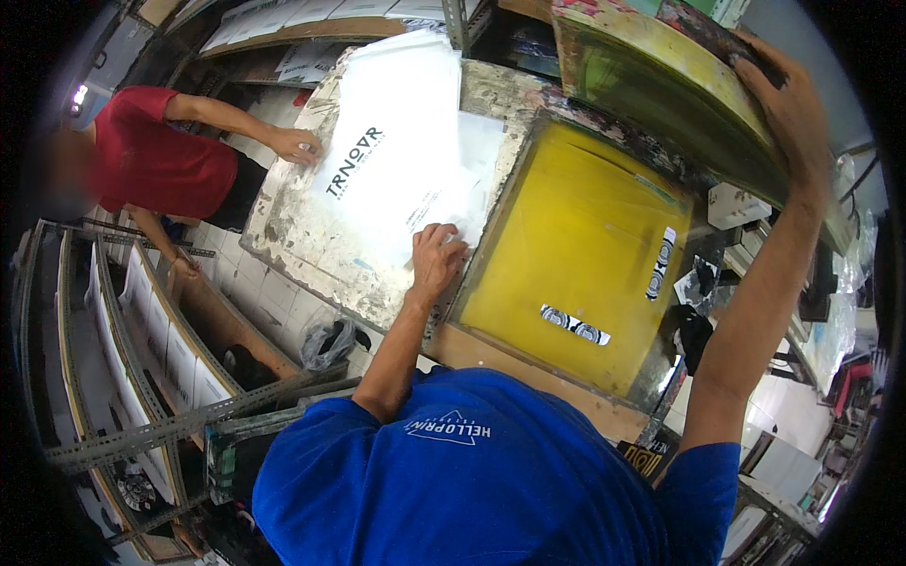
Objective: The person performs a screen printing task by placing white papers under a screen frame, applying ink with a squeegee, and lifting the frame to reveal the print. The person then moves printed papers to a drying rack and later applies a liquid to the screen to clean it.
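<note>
My right hand (776,106) grips the upper right edge of a raised screen printing frame (675,99), which is tilted up at the far right and smeared with yellow-green. Below it lies a yellow flat printing bed (571,245) with two short black-and-white patterned strips (575,324) on it. To its left, a stack of white printed sheets (401,123) with black lettering is spread across a paint-stained table (293,212). At the near corner of the sheets my left hand (437,259) has its fingers curled in, closed on a sheet's edge; the fingertips are partly hidden.
A co-worker in a red shirt (175,151) stands across at the left, one hand (296,145) at the table's edge. Drying racks (142,311) with white sheets fill the lower left. A plastic bag (330,341) lies on the tiled floor. Shelves (293,28) line the back.
</note>
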